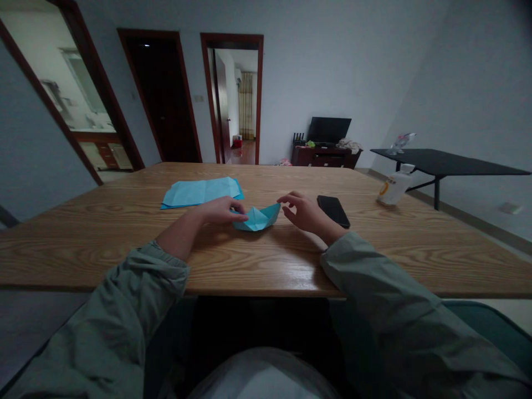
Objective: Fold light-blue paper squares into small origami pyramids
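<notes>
A small folded blue paper boat (258,219) sits upright on the wooden table (257,266), with a raised peak in its middle and pointed ends. My left hand (221,211) is at its left end, thumb and fingers closed on that end of the paper. On the other side, my right hand (302,211) is beside the boat's right tip, its fingers bent and apart, with nothing between them; a fingertip is close to the tip, and whether it touches cannot be made out.
Flat blue paper sheets (199,192) lie behind my left hand. A black phone (333,211) rests just right of my right hand. Farther right stands a white bottle (394,187). A black table (440,161) and a television (329,130) are beyond.
</notes>
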